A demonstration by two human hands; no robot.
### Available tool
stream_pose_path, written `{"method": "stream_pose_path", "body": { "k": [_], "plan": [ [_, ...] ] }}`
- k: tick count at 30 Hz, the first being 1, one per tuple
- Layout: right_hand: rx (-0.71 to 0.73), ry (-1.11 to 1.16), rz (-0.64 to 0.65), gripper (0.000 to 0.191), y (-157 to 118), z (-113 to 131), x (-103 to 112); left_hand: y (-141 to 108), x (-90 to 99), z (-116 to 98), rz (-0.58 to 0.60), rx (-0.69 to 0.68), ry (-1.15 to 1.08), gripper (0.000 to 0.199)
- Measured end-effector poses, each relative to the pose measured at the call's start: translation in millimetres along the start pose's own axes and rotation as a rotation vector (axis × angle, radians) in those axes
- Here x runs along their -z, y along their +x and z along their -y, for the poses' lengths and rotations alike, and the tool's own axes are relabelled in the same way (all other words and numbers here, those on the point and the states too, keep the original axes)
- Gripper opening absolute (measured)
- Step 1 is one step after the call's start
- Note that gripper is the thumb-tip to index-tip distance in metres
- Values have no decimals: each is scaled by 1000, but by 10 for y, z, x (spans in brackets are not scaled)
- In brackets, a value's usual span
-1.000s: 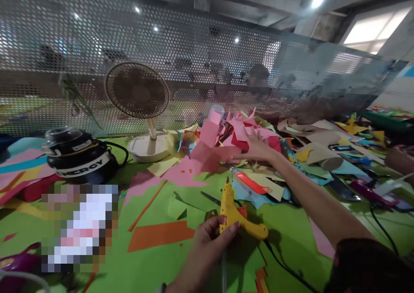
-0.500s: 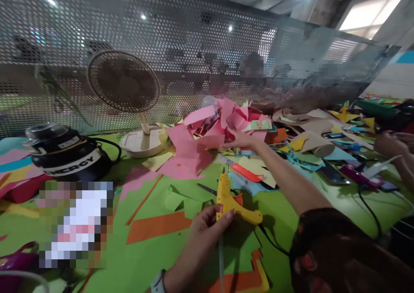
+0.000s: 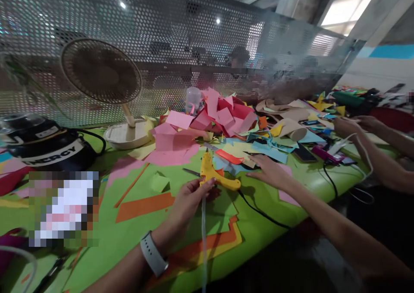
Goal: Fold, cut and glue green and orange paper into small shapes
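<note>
My left hand (image 3: pixel 194 193), with a pale watch band at the wrist, grips the yellow glue gun (image 3: pixel 208 168) by its body. The gun's nozzle points away from me, and a clear glue stick (image 3: pixel 204 237) hangs from its rear. My right hand (image 3: pixel 270 172) is over the green table, fingers apart and holding nothing, just right of the gun's handle. Close to its fingertips lie a red-orange cutter (image 3: pixel 229 156) and light blue and yellow paper. Beyond both hands rises a heap of pink and red paper (image 3: pixel 223 114).
A fan (image 3: pixel 103 73) and a black appliance (image 3: pixel 48 144) stand at the left. Orange strips (image 3: pixel 144 206) lie on the green table (image 3: pixel 161 237). Another person's hands (image 3: pixel 352 131) work at the right, near a phone (image 3: pixel 305 153) and a purple power strip (image 3: pixel 326 154).
My right hand has drawn back from the pink paper heap toward the table's near right side. My left hand still holds the glue gun. The view has turned to the right.
</note>
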State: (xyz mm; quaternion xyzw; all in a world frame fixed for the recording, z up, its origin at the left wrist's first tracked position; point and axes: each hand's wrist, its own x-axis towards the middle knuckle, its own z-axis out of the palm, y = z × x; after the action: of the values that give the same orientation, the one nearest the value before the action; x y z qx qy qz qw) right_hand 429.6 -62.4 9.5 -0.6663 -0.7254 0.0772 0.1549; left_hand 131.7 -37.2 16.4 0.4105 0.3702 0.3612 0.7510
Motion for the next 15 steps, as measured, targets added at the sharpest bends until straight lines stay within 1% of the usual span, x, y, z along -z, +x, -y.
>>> {"method": "stream_pose_path", "body": {
  "k": [2, 5, 7, 8, 11, 12, 13, 15],
  "plan": [
    [25, 47, -19, 44, 97, -14, 10, -5, -22, -19, -1, 5, -6, 35],
    [72, 117, 19, 26, 216, -50, 60, -11, -69, -34, -4, 30, -14, 38],
    [77, 162, 13, 24, 225, -71, 104, 2, -132, -33, 0, 59, -23, 37],
    [66, 180, -8, 27, 207, -78, 136, 20, -180, -27, 5, 74, -33, 36],
    [-3, 224, -84, 43, 84, -70, 287, 122, -407, 21, 35, 108, -78, 27],
    [-20, 248, -81, 46, 31, -55, 353, 171, -507, 49, 57, 122, -85, 24],
    [-28, 277, -48, 47, -22, -36, 421, 225, -617, 83, 77, 140, -90, 21],
    [-19, 303, 81, 46, -115, 5, 540, 332, -847, 167, 99, 171, -114, 19]
  ]
}}
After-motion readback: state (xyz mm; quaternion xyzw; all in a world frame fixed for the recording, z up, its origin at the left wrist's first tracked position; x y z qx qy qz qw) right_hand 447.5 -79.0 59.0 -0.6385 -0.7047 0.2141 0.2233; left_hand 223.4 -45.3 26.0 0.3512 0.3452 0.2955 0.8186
